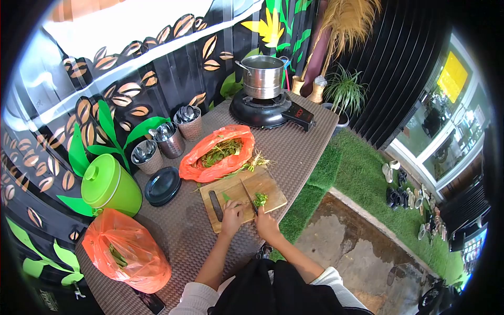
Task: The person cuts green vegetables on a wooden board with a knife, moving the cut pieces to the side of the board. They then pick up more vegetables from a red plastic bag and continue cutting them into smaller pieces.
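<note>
On the wooden cutting board (pixel 270 187), my right hand (pixel 266 223) is closed round the handle of a knife (pixel 247 192), whose blade points away from me. My left hand (pixel 232 214) rests on the board left of the blade, its fingers bent together over something green too small to make out. Chopped greens (pixel 260 199) lie in a small pile right of the knife. Just beyond the board, an open orange bag (pixel 189 169) holds leafy greens (pixel 220 153), with some stems (pixel 255 160) spilling out at its right.
A metal pot (pixel 262 79) stands on a black portable stove (pixel 261 111) at the far end. Several cutlery cups (pixel 169 142), dark plates (pixel 162 187), a green lidded container (pixel 111 186), another orange bag (pixel 127 251) and a phone (pixel 151 302) are on the left.
</note>
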A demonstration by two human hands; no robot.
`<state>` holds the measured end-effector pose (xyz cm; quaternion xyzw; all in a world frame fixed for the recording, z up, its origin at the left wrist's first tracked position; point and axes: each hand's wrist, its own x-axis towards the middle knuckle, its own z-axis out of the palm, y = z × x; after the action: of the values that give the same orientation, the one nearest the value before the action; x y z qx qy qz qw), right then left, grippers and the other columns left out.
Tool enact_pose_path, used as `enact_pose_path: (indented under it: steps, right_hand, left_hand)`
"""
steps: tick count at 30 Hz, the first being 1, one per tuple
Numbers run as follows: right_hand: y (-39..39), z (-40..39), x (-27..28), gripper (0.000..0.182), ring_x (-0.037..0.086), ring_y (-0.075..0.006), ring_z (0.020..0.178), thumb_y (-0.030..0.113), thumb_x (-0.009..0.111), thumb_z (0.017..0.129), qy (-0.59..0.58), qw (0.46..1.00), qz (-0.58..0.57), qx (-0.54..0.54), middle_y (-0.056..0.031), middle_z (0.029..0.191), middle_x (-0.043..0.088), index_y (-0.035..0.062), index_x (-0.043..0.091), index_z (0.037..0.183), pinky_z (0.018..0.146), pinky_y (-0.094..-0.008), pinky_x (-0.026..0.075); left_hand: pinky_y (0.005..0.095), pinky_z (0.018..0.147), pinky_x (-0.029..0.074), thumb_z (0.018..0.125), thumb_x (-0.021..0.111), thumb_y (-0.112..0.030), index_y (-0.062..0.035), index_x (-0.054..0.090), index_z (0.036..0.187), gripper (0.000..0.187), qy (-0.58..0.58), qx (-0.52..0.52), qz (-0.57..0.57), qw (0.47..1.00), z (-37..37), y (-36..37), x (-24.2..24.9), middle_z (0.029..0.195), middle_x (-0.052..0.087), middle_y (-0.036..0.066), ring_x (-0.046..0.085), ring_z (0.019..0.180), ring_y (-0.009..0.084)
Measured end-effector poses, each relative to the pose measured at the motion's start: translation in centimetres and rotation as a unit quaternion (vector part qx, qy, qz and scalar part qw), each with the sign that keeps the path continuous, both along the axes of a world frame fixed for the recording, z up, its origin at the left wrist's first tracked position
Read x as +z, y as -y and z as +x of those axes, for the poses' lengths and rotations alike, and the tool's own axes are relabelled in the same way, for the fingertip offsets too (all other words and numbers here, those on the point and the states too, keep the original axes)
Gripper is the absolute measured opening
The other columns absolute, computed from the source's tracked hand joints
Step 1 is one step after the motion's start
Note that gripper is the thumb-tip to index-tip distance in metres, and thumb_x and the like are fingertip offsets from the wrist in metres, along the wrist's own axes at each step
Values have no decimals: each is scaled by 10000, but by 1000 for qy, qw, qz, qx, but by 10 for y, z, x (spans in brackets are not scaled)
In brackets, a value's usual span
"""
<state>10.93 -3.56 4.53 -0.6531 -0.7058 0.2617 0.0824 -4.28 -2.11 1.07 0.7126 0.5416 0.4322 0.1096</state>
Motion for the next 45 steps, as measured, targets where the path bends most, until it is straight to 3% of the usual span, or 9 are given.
enact_pose_path:
  steps: [7,12,19,22,30,32,34,40,45]
  right_hand:
    - [-8,10,-6,317,628,-467,756,247,463,926,-49,996,52,60,-285,785,627,-14,379,1086,676,-559,496]
    - [3,-7,2,313,626,-464,801,248,457,927,-2,1000,-2,-1,-287,804,629,2,376,1103,702,-556,489]
    - [-9,-2,0,326,629,-459,786,254,459,928,-27,998,21,45,-289,798,630,3,374,1118,700,-551,496]
    - [5,-10,3,329,625,-461,798,250,465,927,-10,1000,10,-2,-301,803,624,-3,370,1115,702,-551,492]
    - [-14,2,-12,300,621,-460,853,239,455,925,-97,995,11,27,-317,826,618,-5,394,1089,751,-560,484]
    - [4,-7,-1,323,631,-445,864,230,451,923,-50,999,-6,9,-296,865,630,-3,376,1134,760,-539,493]
    - [11,-16,0,342,643,-432,860,229,445,928,8,999,-32,-6,-275,897,642,2,361,1169,759,-524,503]
    - [-19,-6,-2,323,644,-437,842,260,444,935,-40,998,-31,29,-272,883,642,4,385,1123,743,-527,509]
    - [9,-14,3,303,612,-484,797,227,460,928,-40,999,14,6,-311,825,619,-19,381,1086,694,-545,493]
  left_hand:
    - [356,830,404,745,603,-11,-64,716,885,188,24,2,-11,1000,0,-1,-2,899,641,61,550,888,253]
    - [357,832,405,743,619,-12,-63,711,880,173,11,2,12,1000,-1,-1,-2,896,642,61,553,890,255]
    - [358,832,407,775,611,-16,-42,696,876,134,26,4,2,1000,-1,-1,-4,900,648,68,554,894,259]
    - [358,834,407,783,611,-21,-36,691,877,124,26,4,3,1000,-1,-4,-6,907,650,74,553,900,263]
    - [365,762,455,766,638,10,-18,678,850,97,59,2,10,998,0,-3,-3,896,664,114,573,827,294]
    - [367,759,460,766,640,12,-14,672,855,99,77,0,2,997,0,-4,-3,898,665,120,574,827,301]
    - [372,760,463,776,636,16,-6,649,887,114,61,-6,0,998,0,-4,-1,895,660,125,577,839,310]
    - [409,759,449,791,615,5,-5,543,948,173,110,8,-50,993,1,-2,-2,892,593,154,562,880,346]
    - [419,755,444,797,612,3,-14,491,944,191,139,0,-64,988,0,-6,-5,880,571,159,562,887,358]
